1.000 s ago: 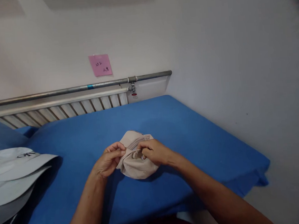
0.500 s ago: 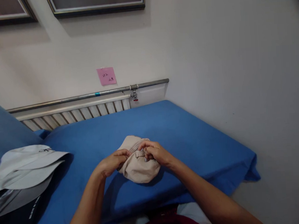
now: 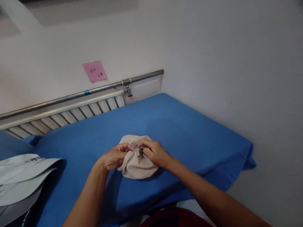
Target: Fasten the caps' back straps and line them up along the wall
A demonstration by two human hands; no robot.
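A beige cap [image 3: 134, 165] lies upside down on the blue sheet [image 3: 173, 125], near the front edge. My left hand [image 3: 113, 158] pinches the cap's back band from the left. My right hand [image 3: 154, 152] pinches the strap and its small metal buckle from the right. The fingertips of both hands meet over the strap at the cap's middle. Both hands are closed on the fabric.
A stack of white and grey caps [image 3: 13, 178] lies at the left. A blue pillow [image 3: 3, 144] sits behind it. A radiator [image 3: 63, 114] and a metal pipe [image 3: 87, 92] run along the back wall under a pink note [image 3: 94, 71]. A white wall closes the right side.
My hands have drawn a little closer together over the strap. The cap is bunched slightly more. The camera view shifted downwards and to the right.
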